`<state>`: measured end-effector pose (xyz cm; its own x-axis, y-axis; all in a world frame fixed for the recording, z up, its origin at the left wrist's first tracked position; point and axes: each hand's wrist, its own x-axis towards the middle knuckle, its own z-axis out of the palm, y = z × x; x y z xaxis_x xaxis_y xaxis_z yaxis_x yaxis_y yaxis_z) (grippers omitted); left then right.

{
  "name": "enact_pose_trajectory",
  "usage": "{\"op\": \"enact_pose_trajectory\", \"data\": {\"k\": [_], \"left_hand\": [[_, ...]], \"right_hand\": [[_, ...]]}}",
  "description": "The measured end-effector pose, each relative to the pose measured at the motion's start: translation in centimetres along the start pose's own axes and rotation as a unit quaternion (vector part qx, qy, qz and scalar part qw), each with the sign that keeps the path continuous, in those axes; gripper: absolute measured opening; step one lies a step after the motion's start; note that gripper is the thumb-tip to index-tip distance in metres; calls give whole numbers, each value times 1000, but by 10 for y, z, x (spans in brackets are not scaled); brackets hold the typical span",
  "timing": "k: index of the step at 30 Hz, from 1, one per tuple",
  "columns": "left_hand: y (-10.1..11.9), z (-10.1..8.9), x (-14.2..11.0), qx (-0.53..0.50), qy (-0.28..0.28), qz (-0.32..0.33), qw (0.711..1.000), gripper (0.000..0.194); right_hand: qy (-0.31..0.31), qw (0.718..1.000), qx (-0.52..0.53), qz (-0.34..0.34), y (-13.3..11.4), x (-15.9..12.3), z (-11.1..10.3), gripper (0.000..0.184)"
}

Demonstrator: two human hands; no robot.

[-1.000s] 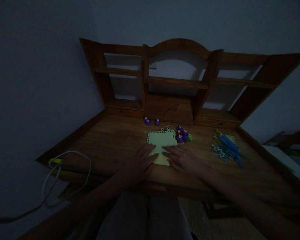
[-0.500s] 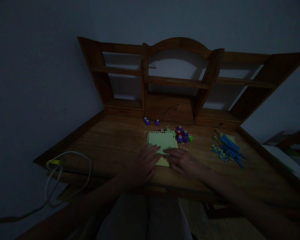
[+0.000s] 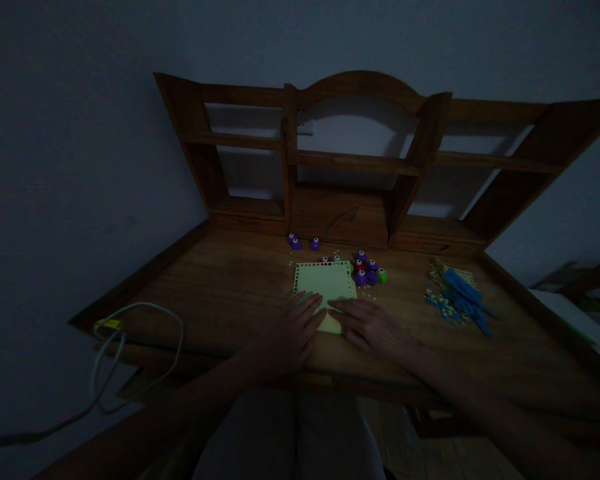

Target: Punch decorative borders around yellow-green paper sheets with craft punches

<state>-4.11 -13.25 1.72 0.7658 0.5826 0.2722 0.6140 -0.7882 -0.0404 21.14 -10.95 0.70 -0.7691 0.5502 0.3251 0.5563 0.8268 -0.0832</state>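
Note:
A pale yellow-green sheet of paper (image 3: 323, 281) lies on the wooden desk, with a row of small punched shapes along its top and side edges. My left hand (image 3: 295, 330) rests flat on its lower left part, fingers stretched out. On the lower right part lies my right hand (image 3: 367, 323), its fingers also extended, the tips close to those of the left. Just beyond the sheet's upper right corner sits a cluster of small craft punches, among them a purple punch (image 3: 361, 277), a red punch (image 3: 359, 265) and a green punch (image 3: 381, 274).
More purple punches (image 3: 315, 244) stand near the hutch (image 3: 350, 163) at the back. To the right lies a heap of blue strips (image 3: 463, 297) with yellow and blue paper bits. A white cable (image 3: 179, 333) loops over the left front edge. The room is dim.
Both hands remain on the paper and have shifted only slightly, the right hand's fingers a little lower. The rest of the desk looks the same.

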Motion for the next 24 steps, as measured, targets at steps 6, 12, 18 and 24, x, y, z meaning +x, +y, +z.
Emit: {"op": "enact_pose_trajectory", "data": {"k": [6,12,18,24], "left_hand": [[0,-4,3,4,-12,15,1000,52],[-2,-4,0,-16,-8,8,1000,51],[-3,6,-5,-43,-1,19,999,55],[3,4,6,-77,-31,81,993,52]], "right_hand": [[11,1000,-6,-6,-1,0,-3,45],[19,999,-5,35,2,-21,-11,40],[35,998,5,59,2,-36,-9,45],[31,998,20,57,-4,-36,-11,49]]}}
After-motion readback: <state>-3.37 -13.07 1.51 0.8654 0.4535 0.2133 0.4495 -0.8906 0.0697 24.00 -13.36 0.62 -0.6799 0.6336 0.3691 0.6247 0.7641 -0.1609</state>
